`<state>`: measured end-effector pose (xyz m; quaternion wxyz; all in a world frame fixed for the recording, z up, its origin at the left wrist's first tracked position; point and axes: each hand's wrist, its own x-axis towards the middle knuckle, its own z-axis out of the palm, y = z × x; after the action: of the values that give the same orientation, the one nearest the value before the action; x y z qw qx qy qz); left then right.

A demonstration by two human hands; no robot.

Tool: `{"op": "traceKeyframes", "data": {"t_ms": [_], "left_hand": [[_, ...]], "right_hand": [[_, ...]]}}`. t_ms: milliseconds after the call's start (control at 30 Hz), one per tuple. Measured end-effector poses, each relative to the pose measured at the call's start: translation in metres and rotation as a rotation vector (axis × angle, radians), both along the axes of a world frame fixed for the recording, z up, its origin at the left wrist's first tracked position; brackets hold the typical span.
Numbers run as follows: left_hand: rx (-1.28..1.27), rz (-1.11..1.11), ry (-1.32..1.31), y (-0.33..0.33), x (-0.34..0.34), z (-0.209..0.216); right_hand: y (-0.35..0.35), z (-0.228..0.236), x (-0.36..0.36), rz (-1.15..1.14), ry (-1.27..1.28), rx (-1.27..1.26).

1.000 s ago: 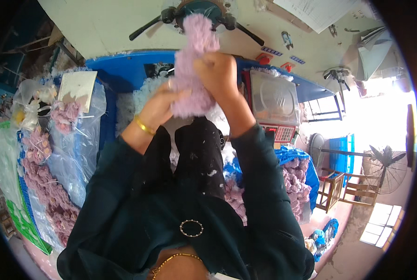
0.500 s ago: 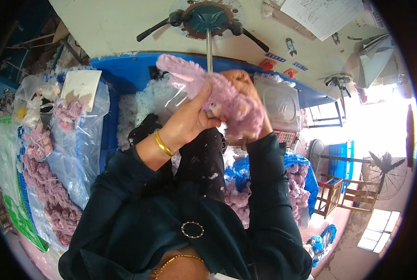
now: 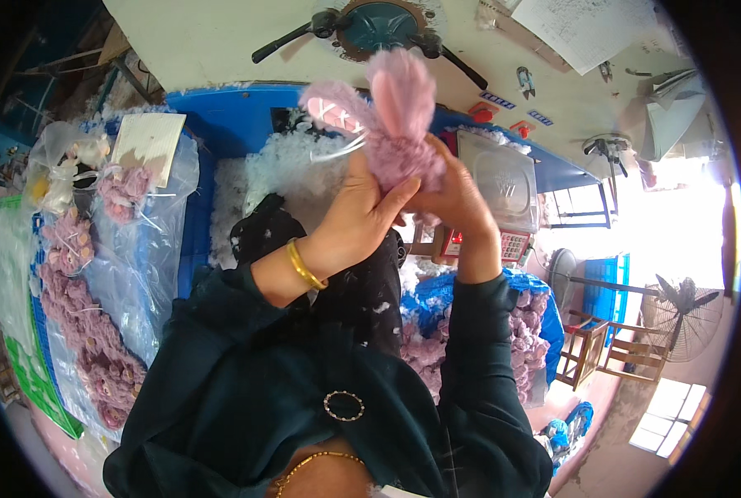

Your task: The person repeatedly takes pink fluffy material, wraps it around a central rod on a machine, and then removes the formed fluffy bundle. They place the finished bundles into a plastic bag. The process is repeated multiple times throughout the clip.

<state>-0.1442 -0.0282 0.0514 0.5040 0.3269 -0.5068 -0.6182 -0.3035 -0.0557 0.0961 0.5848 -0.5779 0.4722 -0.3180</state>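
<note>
Between my two hands I hold a fluffy pink plush bunny (image 3: 403, 156), its long ears pointing away from me toward the machine. White strings hang from its left side. My left hand (image 3: 358, 217) grips the body from the left, thumb laid across the fur. Around the right side wraps my right hand (image 3: 462, 195), its fingers partly hidden behind the toy. Just beyond the ears stands a machine with a dark round head (image 3: 379, 31) and two black handles, fixed to the pale table. Below the toy, loose white stuffing (image 3: 287, 170) fills a blue-walled bin.
At left, pink plush pieces (image 3: 88, 332) lie on plastic sheeting over a blue crate. A blue bag of plush pieces (image 3: 528, 332) is at right, near a red scale (image 3: 511, 247) and clear plastic container (image 3: 499, 178). Paper (image 3: 582, 29) and snips (image 3: 525, 81) lie on the table (image 3: 212, 41).
The plush bunny has come away from the machine's metal tube and turned so its ears point upward. Both hands have shifted their grip on it, the right moving lower.
</note>
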Motion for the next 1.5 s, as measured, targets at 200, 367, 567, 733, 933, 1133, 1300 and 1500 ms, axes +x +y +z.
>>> {"op": "traceKeyframes", "data": {"t_ms": [200, 367, 567, 733, 933, 1133, 1300, 1500], "left_hand": [[0.208, 0.058, 0.031, -0.032, 0.028, 0.000], [-0.331, 0.183, -0.271, -0.016, 0.028, -0.023], [-0.022, -0.077, -0.096, 0.015, 0.036, -0.005], [0.019, 0.111, -0.460, 0.014, 0.109, -0.040], [-0.071, 0.733, -1.532, 0.070, 0.382, -0.141], [1.077, 1.144, -1.992, 0.230, 0.492, -0.126], [0.995, 1.124, -1.658, 0.284, 0.523, -0.179], [0.397, 0.845, -1.456, 0.200, 0.458, -0.169]], "right_hand": [[-0.010, -0.047, 0.045, -0.191, 0.623, -0.852], [0.013, -0.055, 0.050, -0.283, 0.589, -0.872], [0.042, -0.041, 0.018, -0.120, 0.524, -0.714], [-0.008, -0.096, -0.147, -0.381, 0.280, -0.069], [-0.030, -0.116, -0.273, -0.656, 0.846, 0.158], [0.023, -0.126, -0.323, -0.860, 0.861, 0.155], [0.032, -0.109, -0.331, -1.078, 0.414, 0.320], [-0.037, -0.088, -0.297, -0.993, 0.681, 0.185]]}}
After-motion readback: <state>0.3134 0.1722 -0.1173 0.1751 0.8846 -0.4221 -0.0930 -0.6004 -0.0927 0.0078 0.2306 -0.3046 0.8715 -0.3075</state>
